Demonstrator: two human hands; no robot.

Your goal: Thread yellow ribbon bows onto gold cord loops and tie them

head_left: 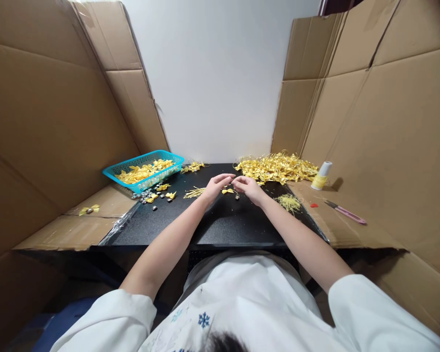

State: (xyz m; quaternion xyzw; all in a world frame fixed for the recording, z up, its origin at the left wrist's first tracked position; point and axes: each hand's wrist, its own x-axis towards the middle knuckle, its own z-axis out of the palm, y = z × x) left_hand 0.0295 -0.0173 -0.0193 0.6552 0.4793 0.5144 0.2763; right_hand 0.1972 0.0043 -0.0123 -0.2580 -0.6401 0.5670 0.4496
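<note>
My left hand (218,186) and my right hand (248,188) meet over the middle of the black table, fingertips pinched close together. What the fingertips hold is too small to make out. Just below them is a yellow ribbon bow (227,191). Beside it, under my right fingers, is a small silvery bead or bell (237,197); I cannot tell whether it hangs or lies on the table. Left of my left hand lies a bundle of thin yellow strips (194,192). A large heap of yellow ribbon bows (278,167) spreads behind my right hand.
At the left stands a turquoise basket (143,187) of yellow bows, with silvery beads (146,196) scattered before it. Yellow-green thread pieces (289,202), a white cone (323,172) with yellow thread and a pink-handled cutter (346,213) are at the right. Cardboard walls (381,127) enclose both sides.
</note>
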